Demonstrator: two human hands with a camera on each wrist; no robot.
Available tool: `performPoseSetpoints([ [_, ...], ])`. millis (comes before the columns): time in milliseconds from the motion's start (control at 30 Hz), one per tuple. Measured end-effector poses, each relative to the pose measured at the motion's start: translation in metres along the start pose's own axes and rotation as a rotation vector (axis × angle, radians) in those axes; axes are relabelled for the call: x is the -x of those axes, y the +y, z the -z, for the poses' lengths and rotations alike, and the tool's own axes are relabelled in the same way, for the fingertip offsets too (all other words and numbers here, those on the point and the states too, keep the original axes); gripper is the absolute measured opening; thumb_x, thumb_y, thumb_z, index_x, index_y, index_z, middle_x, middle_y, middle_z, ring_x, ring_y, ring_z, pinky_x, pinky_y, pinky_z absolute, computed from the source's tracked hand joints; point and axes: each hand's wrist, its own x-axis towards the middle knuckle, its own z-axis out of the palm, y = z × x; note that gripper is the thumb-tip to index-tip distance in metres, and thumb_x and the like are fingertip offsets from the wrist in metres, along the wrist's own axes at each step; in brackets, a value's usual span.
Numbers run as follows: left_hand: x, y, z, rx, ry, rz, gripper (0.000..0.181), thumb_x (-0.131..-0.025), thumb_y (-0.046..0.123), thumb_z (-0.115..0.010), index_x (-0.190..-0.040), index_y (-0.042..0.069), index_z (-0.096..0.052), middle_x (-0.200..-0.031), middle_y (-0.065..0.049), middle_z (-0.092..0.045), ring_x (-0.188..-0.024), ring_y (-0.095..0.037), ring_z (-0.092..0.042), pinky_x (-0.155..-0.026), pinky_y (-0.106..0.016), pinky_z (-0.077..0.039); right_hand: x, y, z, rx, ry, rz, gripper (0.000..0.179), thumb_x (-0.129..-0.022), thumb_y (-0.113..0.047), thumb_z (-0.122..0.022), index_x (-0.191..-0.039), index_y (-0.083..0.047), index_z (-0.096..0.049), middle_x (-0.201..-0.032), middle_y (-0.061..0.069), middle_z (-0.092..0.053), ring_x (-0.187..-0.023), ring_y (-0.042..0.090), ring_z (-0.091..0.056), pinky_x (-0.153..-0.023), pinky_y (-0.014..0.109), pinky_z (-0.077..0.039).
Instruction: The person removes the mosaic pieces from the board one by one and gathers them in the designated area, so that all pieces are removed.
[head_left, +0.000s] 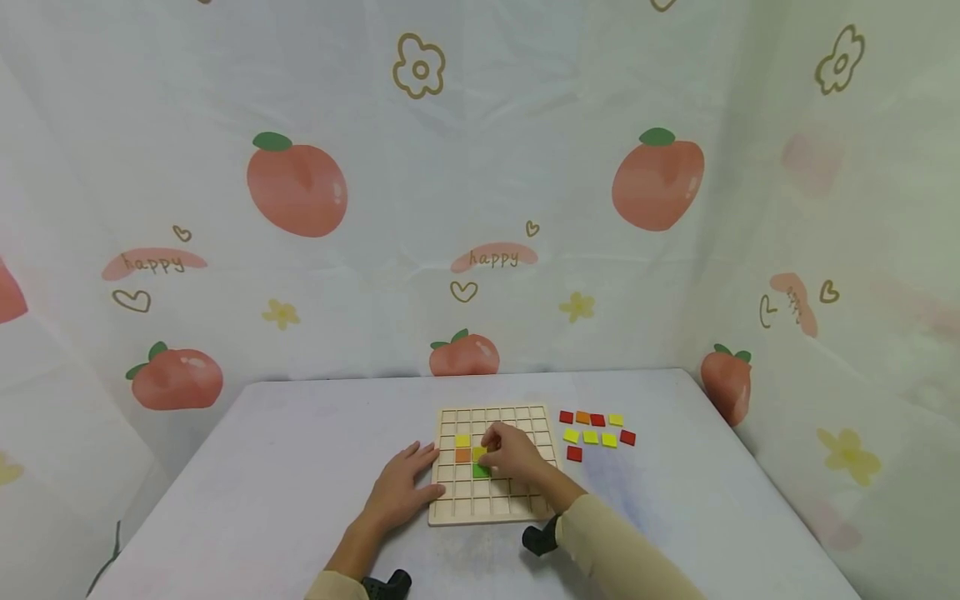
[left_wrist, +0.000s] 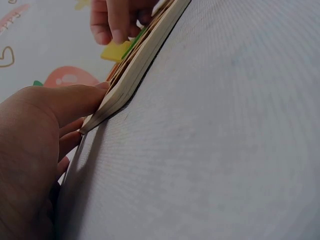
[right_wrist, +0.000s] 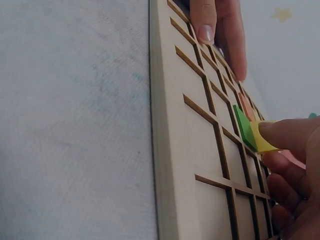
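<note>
A wooden grid board (head_left: 457, 507) lies on the table. My left hand (head_left: 400, 489) rests along its left edge, fingers extended, with the thumb touching the near-left rim. Over the middle of the board, my right hand (head_left: 517, 456) pinches a yellow square tile (right_wrist: 262, 138), which stands tilted beside the green tile (right_wrist: 244, 127). In the head view that green tile (head_left: 481, 472) sits in a cell just below the right fingertips. Left of it, an orange tile (head_left: 462, 456) and another yellow tile (head_left: 462, 441) fill two adjoining cells. The right fingers partly hide the central cells.
Right of the board lie loose square tiles: several yellow ones (head_left: 590, 437), several red ones (head_left: 574, 454) and an orange one (head_left: 582, 417). The white-covered table (head_left: 300, 467) meets a printed curtain (head_left: 360, 275) at the back.
</note>
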Motion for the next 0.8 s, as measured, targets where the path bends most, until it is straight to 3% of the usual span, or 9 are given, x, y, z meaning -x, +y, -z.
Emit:
performPoseSetpoints([
  [333, 0.000, 0.002, -0.001, -0.008, -0.002, 0.002, 0.064, -0.083, 0.042, -0.069, -0.138, 0.013, -0.056, -0.144, -0.003, -0.050, -0.137, -0.035, -0.036, -0.106, -0.061, -0.030, 0.003, -0.004, -0.004, 0.016, 0.000, 0.052, 0.017, -0.086, -0.007, -0.072, -0.094, -0.017, -0.060, -0.083, -0.003, -0.055, -0.078, 0.015, -0.051, -0.068, 0.030, -0.045],
  [800, -0.001, -0.002, -0.004, -0.021, 0.010, 0.003, 0.064, -0.083, 0.040, -0.071, -0.138, 0.012, -0.056, -0.144, -0.002, -0.050, -0.138, -0.033, -0.036, -0.107, -0.059, -0.030, 0.016, 0.007, 0.013, -0.001, 0.051, 0.064, 0.014, -0.088, -0.008, -0.070, -0.097, -0.017, -0.065, -0.085, -0.005, -0.057, -0.080, 0.016, -0.053, -0.071, 0.028, -0.048],
])
